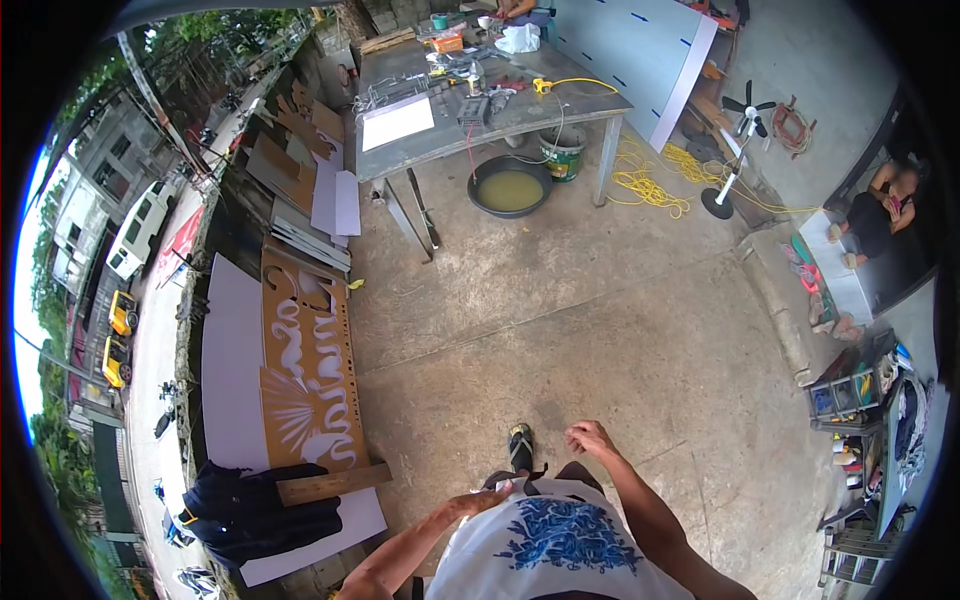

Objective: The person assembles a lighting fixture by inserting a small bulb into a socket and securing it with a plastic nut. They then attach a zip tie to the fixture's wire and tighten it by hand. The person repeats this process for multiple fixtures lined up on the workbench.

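Big curly pale letters [335, 400] run sideways on a flat brown board [300, 375], beside tiny dark ones. Print on the round green bucket [563, 160] is too small to read.

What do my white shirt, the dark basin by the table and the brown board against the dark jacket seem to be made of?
Shirt: soft matte fabric, perhaps cotton, since it drapes loosely. Basin: dull black plastic or rubber, judging by its thick dark rim. Board: probably bare wood, given its streaky, uneven brown.

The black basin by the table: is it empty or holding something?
Not empty: murky yellowish liquid spreads inside the black basin. How deep, I cannot tell.
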The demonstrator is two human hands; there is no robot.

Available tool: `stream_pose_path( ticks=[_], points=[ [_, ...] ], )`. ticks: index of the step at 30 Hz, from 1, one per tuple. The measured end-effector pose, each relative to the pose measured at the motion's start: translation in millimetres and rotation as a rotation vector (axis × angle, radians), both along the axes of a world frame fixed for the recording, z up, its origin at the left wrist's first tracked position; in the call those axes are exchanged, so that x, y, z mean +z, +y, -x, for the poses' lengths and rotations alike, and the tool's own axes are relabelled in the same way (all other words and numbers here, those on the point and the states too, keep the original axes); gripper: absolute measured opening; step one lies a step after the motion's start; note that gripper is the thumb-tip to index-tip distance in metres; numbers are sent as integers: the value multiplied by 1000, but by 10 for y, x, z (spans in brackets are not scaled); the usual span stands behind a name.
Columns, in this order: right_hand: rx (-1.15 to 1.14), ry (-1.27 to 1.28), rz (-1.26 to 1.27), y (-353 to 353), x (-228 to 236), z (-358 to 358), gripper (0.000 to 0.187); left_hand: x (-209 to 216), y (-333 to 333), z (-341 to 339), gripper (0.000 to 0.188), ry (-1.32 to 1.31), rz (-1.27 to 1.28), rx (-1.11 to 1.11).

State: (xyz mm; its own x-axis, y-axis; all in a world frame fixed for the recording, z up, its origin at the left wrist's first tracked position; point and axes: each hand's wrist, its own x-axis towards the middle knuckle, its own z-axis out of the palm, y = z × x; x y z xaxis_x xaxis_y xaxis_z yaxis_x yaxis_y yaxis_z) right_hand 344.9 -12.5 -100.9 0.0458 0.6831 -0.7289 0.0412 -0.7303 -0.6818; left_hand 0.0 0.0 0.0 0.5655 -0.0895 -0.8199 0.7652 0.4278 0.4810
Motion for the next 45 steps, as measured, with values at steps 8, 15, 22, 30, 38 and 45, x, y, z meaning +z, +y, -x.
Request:
stream_pose_path(
  ticks=[8,15,22,30,38,45],
  points=[
    [-343,-80,316,-226,-1006,-1328,21,382,1965,-520,56,198,-701,-6],
    [-76,15,485,501,-728,-2028,26,-532,2741,-972,30,165,-955,142],
    [338,-269,260,2110,-925,-2665,27,325,3982,-2028,48,224,-982,-14],
    [749,-483,-116,3241,-1433,-3254,27,-233,5235,-2447,103,156,-472,-93],
    [823,-764,6,4807,-1052,-3480,27,-93,6993,-2968,107,157,-433,-178],
    [1,-779,-128,6632,-1119,-3841,20,-220,7973,-3221,101,1,-309,-99]
  ],
)
